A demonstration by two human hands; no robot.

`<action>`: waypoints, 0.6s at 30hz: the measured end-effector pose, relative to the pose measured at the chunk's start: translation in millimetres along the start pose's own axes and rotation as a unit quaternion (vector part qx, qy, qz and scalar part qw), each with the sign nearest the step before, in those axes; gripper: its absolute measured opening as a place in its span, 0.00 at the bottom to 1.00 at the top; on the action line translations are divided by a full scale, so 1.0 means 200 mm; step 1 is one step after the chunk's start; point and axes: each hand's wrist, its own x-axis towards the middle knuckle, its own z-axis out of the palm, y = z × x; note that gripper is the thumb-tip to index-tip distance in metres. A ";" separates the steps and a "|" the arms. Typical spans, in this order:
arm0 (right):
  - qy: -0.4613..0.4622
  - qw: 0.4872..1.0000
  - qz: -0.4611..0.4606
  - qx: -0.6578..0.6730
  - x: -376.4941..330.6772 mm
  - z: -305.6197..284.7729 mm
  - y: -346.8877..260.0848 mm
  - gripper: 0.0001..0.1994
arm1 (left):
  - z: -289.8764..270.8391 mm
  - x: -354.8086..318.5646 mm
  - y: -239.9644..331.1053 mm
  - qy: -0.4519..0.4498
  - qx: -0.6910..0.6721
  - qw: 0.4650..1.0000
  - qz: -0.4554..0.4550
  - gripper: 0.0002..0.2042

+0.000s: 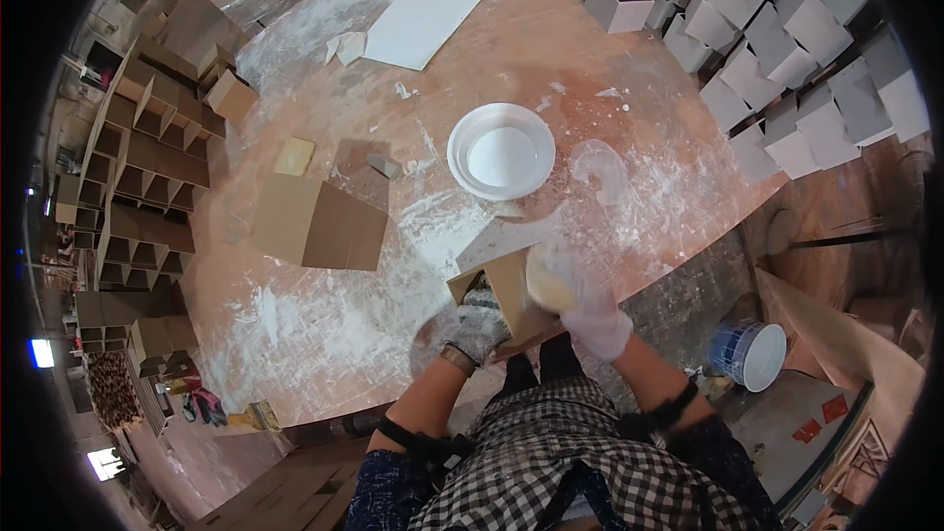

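My left hand (477,326), in a grey knit glove, reaches into the open end of a small brown box (511,287) and grips it at the table's near edge. In a whitish glove, my right hand (590,310) is closed round a pale yellow sponge (548,287) against the right side of that box. Motion smears this hand and the sponge. Beyond the box stands a white basin (501,150) with white stuff in it. To the left, another brown box (320,221) lies on the table, with a flat yellowish piece (294,156) behind it.
White smears cover the wooden table (324,334). A white sheet (435,15) lies at the far side. Stacked pale boxes (757,49) rise at the far right, stacked brown boxes (147,167) at the left. A blue and white bucket (749,355) sits below on the right.
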 end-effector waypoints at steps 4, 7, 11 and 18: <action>-0.034 0.963 0.147 0.225 0.02 0.06 0.10 0.24 | -0.02 0.05 0.02 0.033 0.007 0.999 0.022 0.26; 0.027 0.987 0.000 -0.158 -0.16 0.04 -0.03 0.22 | -0.01 0.03 0.02 0.018 0.002 1.000 -0.002 0.26; -0.056 0.987 0.002 -0.150 -0.14 -0.15 -0.15 0.22 | -0.01 -0.01 0.02 -0.007 0.001 1.000 -0.029 0.26; -0.080 0.987 0.133 0.049 0.09 0.08 0.12 0.24 | 0.00 0.00 0.03 -0.039 -0.006 0.999 -0.025 0.26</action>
